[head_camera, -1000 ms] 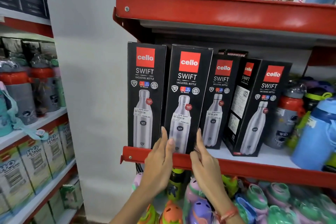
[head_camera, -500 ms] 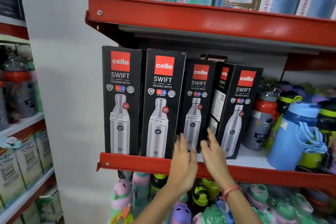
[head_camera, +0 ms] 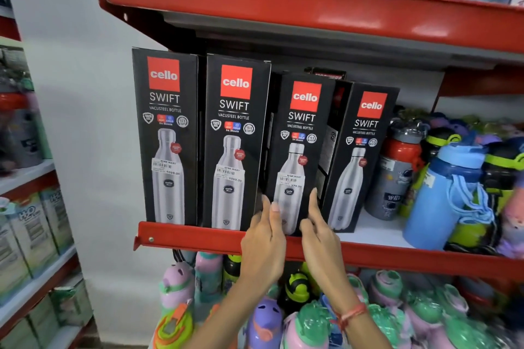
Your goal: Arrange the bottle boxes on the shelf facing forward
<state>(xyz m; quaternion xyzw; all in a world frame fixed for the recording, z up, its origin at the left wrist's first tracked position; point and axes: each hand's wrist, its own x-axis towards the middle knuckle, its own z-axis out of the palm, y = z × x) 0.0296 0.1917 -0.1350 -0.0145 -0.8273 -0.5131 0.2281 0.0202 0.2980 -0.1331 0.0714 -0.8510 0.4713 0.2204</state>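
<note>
Third box: the third box (head_camera: 297,150) in the row stands on the red-lipped shelf (head_camera: 198,238), its printed front outward but set a little behind the two boxes to its left and turned slightly; both hands are at its lower part.
Left hand: the left hand (head_camera: 263,249) has its fingers held straight and close together, their tips on the third box's lower left edge, in the gap beside the second box.
Right hand: the right hand (head_camera: 319,238) has its forefinger stretched up along the third box's lower right edge and the other fingers loosely curled; whether they press the box I cannot tell.
First box: the first box (head_camera: 167,136), two places left of the third box, faces front and sits at the shelf's lip.
Second box: the second box (head_camera: 234,144), just left of the third box, faces front at the lip too.
Fourth box: the fourth box (head_camera: 360,159), just right of the third box, is angled, with a side panel showing in the gap between them.
Hidden box: a further dark box top (head_camera: 326,75) peeks out behind the third box; its facing is hidden.
Done: by my reading, two boxes are squared.
Left: the third box needs bringing forward and straightening, and the fourth turning.
Count, boxes: four in the front row, plus one partly hidden behind.
Count, hands: two.
Count, loose bottles: a crowd of bottles (head_camera: 442,195) right of the fourth box; too overlapped to count.
</note>
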